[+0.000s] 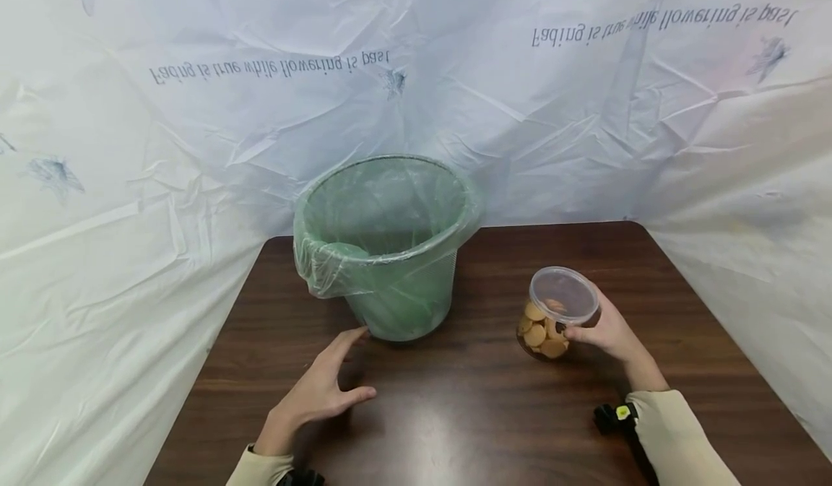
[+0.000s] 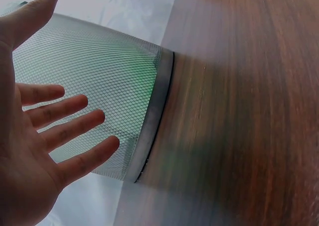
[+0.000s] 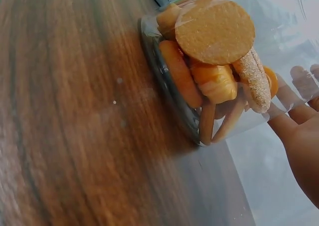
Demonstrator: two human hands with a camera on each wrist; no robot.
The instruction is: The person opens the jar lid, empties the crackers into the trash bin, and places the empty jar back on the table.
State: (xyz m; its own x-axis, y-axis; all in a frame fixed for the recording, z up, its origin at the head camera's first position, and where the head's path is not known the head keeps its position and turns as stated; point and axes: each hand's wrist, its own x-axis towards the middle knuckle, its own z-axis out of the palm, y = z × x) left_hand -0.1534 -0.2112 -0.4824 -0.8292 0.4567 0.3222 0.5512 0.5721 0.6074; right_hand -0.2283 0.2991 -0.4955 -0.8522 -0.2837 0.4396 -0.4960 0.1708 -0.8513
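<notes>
My right hand (image 1: 612, 333) grips a clear plastic jar (image 1: 564, 294) from its right side, thumb across the front. Round and stick-shaped biscuits (image 3: 215, 31) fill the lower part of the jar, and a translucent lid covers its top. In the right wrist view the jar's base is right at the table surface. My left hand (image 1: 315, 386) is empty, its fingers spread and nearly straight beside a mesh waste bin (image 2: 94, 66). In the head view its index fingertip overlaps the bin's lower edge. A green translucent bag (image 1: 390, 255) lines the bin and folds over the rim.
The dark wood-grain table (image 1: 429, 414) carries the bin at its back left and the jar at its right. White printed plastic sheeting (image 1: 455, 89) hangs behind the table and down both sides. Each wrist wears a black strap (image 1: 640, 446).
</notes>
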